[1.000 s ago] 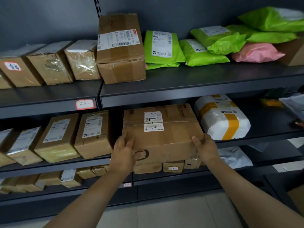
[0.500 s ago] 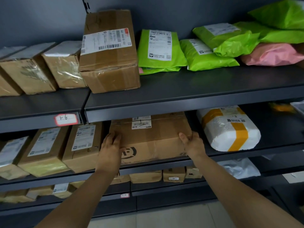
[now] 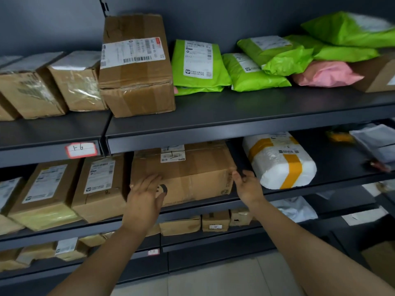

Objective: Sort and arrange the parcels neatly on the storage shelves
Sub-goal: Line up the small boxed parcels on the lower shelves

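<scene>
On the middle shelf (image 3: 342, 165), dead centre of view: large brown box (image 3: 192, 176), now lying flat and slid well back under the upper shelf (image 3: 235, 116). A second ago held out in front of the shelving, tipped up with the label facing out. Half a second ago just entering the bay. Now seated on the board, showing only the front face and a strip of the top.

Left hand (image 3: 145, 193) at seven o'clock of the box, flat against the front face, fingers straight and spread, pressing rather than gripping. Right hand (image 3: 249, 186) at four o'clock, by the front right corner, fingers loosely bent and apart, no longer hooked round the edge. Touching the corner or just off it, hard to say. Nothing clamped by either hand.

At nine o'clock of the box, close alongside: smaller labelled box (image 3: 100, 189). At three o'clock, across a gap: white parcel with yellow tape (image 3: 280, 163). Up at eleven o'clock, tall carton (image 3: 136, 67), with green mailers (image 3: 196, 63) just beside it at its three o'clock.

For the task: this parcel as good as placed. Probably one last nudge from the left palm to square the front with the neighbour, then both hands free for the next parcel.
</scene>
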A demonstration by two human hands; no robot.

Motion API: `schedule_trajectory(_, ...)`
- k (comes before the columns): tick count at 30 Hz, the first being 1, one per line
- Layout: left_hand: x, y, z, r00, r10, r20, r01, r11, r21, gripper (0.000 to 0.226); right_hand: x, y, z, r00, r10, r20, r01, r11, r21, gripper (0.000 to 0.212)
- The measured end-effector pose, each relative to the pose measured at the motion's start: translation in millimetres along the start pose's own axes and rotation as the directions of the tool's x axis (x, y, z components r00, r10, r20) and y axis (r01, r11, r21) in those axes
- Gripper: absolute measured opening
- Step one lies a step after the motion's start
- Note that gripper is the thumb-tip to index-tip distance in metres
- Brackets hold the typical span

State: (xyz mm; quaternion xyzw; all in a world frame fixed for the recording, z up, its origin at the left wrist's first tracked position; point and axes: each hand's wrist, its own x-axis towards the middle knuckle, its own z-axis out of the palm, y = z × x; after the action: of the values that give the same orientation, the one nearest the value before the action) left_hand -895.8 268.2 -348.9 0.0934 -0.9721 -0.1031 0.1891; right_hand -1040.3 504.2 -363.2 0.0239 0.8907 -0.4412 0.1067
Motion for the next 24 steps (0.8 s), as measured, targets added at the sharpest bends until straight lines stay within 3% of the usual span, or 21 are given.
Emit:
schedule_trajectory(7, 4, 61, -7, 0.974, 0.208, 0.084, -0.203, 0.977, -0.067, 0.050, -32, 22, -46, 0.996, 0.012, -0.083, -0.015, 0.999, -0.028, 0.057)
schedule_trajectory(15, 27, 147, 3, 0.946, 0.298, 0.129, -0.264, 0.937, -0.227, 0.050, -12, 54, -121, 0.982, 0.054, -0.183, -0.059, 0.998, -0.023, 0.059)
schedule_trajectory(19, 59, 199, 31, 0.954, 0.249, 0.166, -0.191, 0.934, -0.302, 0.051, 24, 76, -155, 0.976, 0.077, -0.205, -0.080, 0.997, -0.004, 0.061)
schedule_trajectory(24, 103, 256, 72, 0.934, 0.062, 0.351, 0.079, 0.924, -0.374, 0.052, 77, 103, -184, 0.982, 0.107, -0.155, -0.109, 0.994, -0.001, 0.063)
